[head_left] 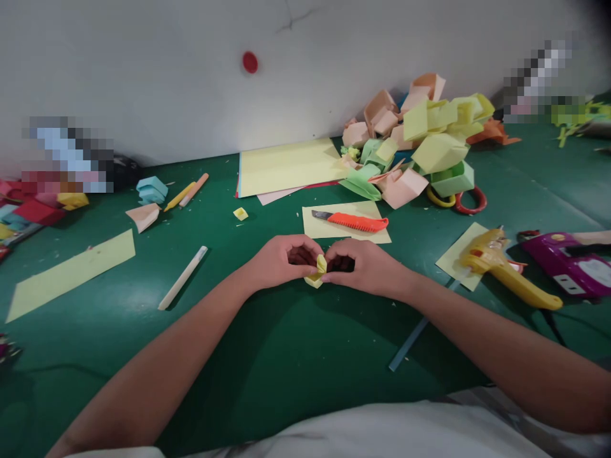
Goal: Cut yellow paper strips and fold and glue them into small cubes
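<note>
Between my two hands is a small folded piece of yellow paper (314, 280), with one flap standing up. My left hand (286, 259) pinches it from the left, thumb along the near side. From the right, my right hand (365, 267) grips the same paper with thumb and fingers. Parts of the fingers are hidden behind the paper and the thumbs. Just beyond my hands, an orange utility knife (360, 222) with its blade out lies on a yellow paper sheet (312, 228). A tiny folded yellow paper piece (240, 214) rests on the green table to the left.
A pile of folded paper boxes (439, 152) stands at the back right, over red-handled scissors (471, 201). A yellow glue gun (513, 267) and a purple device (568, 264) lie at right. Paper sheets (286, 168) are stacked by the wall. A yellow strip (71, 273) lies left.
</note>
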Available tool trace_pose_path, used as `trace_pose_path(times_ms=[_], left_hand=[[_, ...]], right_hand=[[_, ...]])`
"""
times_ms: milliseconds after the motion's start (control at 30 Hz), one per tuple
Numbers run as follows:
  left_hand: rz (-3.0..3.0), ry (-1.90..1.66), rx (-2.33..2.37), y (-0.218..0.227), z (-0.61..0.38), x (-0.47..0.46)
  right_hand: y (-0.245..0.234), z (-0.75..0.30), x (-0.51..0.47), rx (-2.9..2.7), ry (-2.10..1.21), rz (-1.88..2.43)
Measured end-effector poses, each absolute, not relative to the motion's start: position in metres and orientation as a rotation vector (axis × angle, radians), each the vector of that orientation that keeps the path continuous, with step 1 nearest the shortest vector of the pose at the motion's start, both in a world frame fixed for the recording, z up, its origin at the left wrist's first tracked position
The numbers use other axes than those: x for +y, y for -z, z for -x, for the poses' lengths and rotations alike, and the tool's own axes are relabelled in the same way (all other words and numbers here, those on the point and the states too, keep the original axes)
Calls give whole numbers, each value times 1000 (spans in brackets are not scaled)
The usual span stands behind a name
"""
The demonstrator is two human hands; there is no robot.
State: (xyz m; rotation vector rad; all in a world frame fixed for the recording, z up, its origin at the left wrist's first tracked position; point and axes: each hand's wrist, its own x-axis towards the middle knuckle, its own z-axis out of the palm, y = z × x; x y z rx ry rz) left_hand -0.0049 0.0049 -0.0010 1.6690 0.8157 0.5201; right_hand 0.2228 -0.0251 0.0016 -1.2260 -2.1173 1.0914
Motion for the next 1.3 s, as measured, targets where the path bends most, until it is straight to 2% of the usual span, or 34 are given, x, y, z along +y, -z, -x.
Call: trace_pose_path(times_ms=[633, 1300], left_hand=[[-1749, -506, 790, 2, 7, 6], [-1791, -483, 842, -1, 6, 4]], right_hand=[[-4, -225, -24, -2112, -1179, 1191], [1, -221, -22, -2123, -1068, 1232]])
